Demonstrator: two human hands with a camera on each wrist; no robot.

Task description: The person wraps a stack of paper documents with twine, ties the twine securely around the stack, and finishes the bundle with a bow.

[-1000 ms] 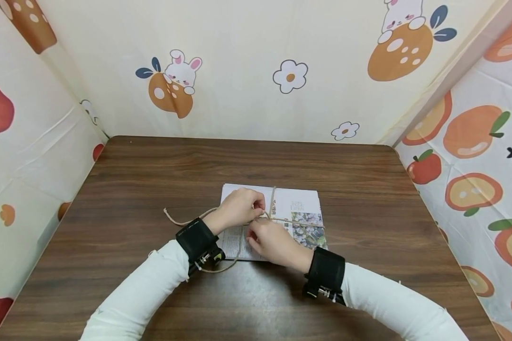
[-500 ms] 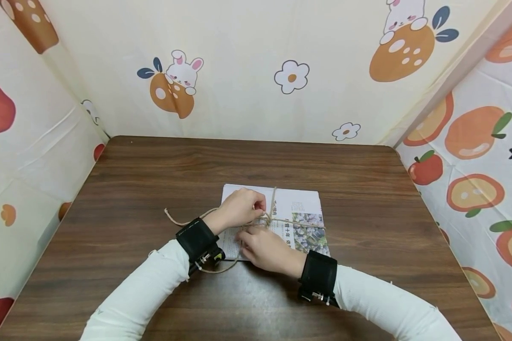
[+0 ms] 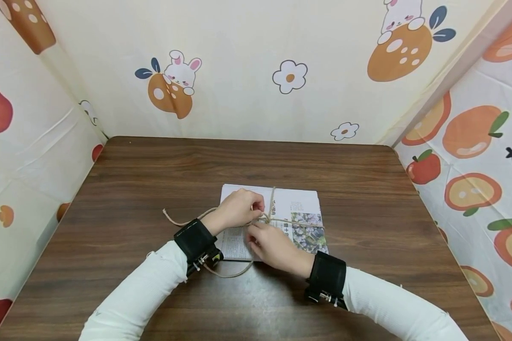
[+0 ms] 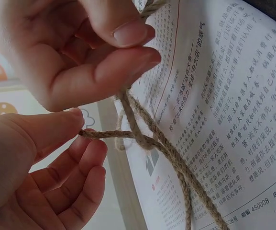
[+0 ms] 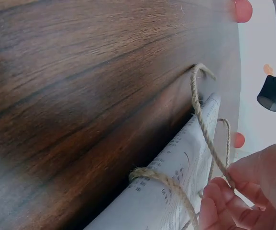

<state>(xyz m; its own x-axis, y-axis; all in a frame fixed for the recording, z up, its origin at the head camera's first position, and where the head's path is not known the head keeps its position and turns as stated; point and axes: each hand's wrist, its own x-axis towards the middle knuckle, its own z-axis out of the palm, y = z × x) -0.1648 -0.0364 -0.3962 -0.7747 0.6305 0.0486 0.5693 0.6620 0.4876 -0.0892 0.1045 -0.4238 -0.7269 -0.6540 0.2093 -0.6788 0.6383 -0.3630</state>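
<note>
A stack of folded newspapers [image 3: 302,201] lies on the table, with twine [image 3: 291,221] passing over it lengthwise and crosswise. Where the strands meet, the twine [image 4: 138,136] forms a knot or loop near the middle of the top sheet. My left hand [image 3: 239,207] is above the left half of the stack, pinching one strand between thumb and fingers. Just nearer to me, my right hand [image 3: 278,246] pinches another strand; the right wrist view shows this twine [image 5: 202,122] running from its fingertips. The hands hide part of the crossing in the head view.
A loose twine end curves over the wooden table [image 3: 153,180] left of the stack. Another slack length hangs past its front edge. A patterned cloth wall [image 3: 239,99] stands behind the table, with more cloth along both sides. Each wrist carries a black strap with a camera.
My right hand shifted left and then came back right, now with a strand between its fingers. The slack loop by the front edge moved right with it. My left hand stayed nearly still.
</note>
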